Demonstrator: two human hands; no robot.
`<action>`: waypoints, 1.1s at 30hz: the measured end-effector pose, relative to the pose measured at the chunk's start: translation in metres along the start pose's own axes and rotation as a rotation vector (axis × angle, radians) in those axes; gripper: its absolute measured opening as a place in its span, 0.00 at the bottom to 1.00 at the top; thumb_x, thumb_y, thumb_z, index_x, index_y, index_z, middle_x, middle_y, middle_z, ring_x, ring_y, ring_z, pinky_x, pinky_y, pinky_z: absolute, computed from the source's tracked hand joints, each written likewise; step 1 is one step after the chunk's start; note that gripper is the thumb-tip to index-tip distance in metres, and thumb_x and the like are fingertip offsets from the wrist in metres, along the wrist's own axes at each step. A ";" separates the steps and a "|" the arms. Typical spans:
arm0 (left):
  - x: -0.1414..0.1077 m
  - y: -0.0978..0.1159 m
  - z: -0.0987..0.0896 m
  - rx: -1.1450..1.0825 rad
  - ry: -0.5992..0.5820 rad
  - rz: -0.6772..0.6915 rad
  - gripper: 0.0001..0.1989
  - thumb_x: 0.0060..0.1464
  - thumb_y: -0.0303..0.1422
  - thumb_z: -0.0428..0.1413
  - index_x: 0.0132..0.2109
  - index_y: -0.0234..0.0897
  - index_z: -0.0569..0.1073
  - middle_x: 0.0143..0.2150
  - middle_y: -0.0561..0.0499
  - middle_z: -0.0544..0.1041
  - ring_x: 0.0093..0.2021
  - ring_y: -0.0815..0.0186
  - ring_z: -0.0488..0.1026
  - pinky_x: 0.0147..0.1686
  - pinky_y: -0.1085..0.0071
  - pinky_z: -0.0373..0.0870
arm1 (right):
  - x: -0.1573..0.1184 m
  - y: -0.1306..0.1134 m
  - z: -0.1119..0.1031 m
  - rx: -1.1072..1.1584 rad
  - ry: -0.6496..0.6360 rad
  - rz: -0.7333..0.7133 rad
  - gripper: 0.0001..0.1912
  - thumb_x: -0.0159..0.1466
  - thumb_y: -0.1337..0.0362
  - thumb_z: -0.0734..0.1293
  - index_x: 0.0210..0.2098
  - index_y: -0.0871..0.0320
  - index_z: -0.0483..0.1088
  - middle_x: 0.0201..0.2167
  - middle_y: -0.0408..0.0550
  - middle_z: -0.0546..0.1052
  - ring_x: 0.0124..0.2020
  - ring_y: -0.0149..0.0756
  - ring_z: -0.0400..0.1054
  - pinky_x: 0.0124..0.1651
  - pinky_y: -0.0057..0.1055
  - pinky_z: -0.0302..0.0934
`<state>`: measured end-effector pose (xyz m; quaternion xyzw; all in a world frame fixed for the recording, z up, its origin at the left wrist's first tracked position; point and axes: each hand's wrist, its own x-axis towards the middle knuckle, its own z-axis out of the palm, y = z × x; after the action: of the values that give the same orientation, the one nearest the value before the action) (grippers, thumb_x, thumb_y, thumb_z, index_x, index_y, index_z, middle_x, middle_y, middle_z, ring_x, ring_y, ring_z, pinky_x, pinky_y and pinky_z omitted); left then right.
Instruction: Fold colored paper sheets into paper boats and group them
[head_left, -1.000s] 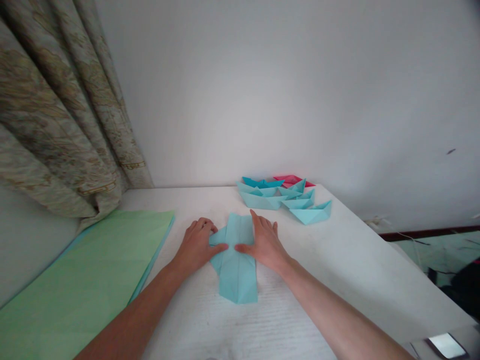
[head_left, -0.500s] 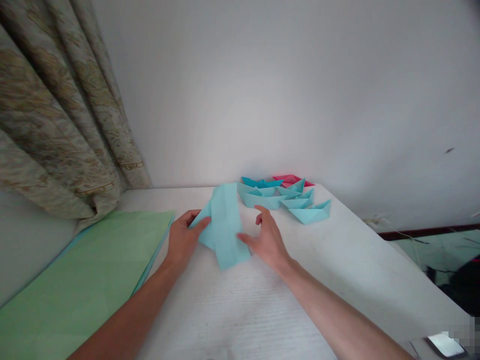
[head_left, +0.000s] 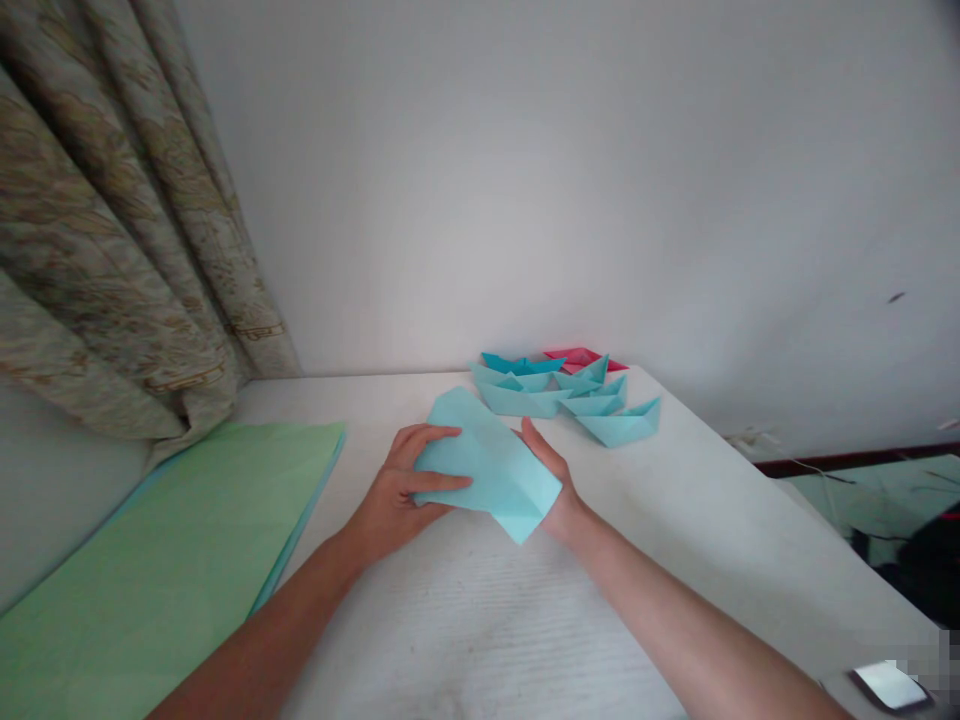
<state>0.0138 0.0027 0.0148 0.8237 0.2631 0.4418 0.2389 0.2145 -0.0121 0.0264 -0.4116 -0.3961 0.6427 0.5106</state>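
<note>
Across the back, a bare pale wall (head_left: 465, 180); below, a white table (head_left: 480, 640). To the left, a patterned curtain (head_left: 135, 230) in heavy folds, then large green sheets (head_left: 172, 540), blue showing underneath along one side. Over the middle of the table, a folded pale blue paper (head_left: 480, 460) — tilted, seemingly lifted clear, with a mostly plain face showing. Half a second ago, turned with a long creased strip in view; before that, flat on the table. Apparently flipped over, then, with the folding judged not finished. Clamped onto the paper from the left: left hand (head_left: 397, 490), two fingers spread across the face, thumb by the lower edge. At the other end, right hand (head_left: 559, 480), thumb raised near the upper edge, other fingers hidden — cannot tell whether closed on the paper. Beyond, near the wall, clustered blue paper boats (head_left: 529, 402) and, smallest, one red boat (head_left: 589, 357).
</note>
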 end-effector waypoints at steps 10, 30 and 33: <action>0.002 0.000 -0.004 -0.503 0.074 -0.528 0.30 0.49 0.42 0.60 0.59 0.49 0.65 0.68 0.45 0.52 0.59 0.49 0.63 0.51 0.55 0.66 | -0.003 0.005 -0.001 -0.098 0.049 0.041 0.13 0.44 0.64 0.72 0.31 0.60 0.74 0.26 0.47 0.78 0.27 0.42 0.71 0.34 0.37 0.63; 0.004 -0.008 0.000 -0.888 0.131 -1.067 0.14 0.43 0.31 0.64 0.39 0.29 0.78 0.33 0.42 0.81 0.30 0.59 0.78 0.34 0.65 0.75 | 0.001 0.011 -0.004 -0.091 0.117 0.019 0.20 0.54 0.50 0.67 0.23 0.62 0.74 0.20 0.49 0.74 0.22 0.37 0.67 0.28 0.32 0.58; 0.004 -0.007 0.000 -0.886 0.117 -1.063 0.14 0.43 0.31 0.64 0.40 0.29 0.78 0.33 0.42 0.81 0.30 0.58 0.78 0.35 0.64 0.74 | 0.000 0.009 -0.003 -0.111 0.131 0.044 0.16 0.52 0.54 0.69 0.22 0.62 0.73 0.20 0.48 0.74 0.21 0.34 0.66 0.25 0.29 0.56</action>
<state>0.0144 0.0111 0.0128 0.3830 0.4383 0.3742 0.7220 0.2145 -0.0128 0.0169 -0.4893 -0.3876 0.6024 0.4975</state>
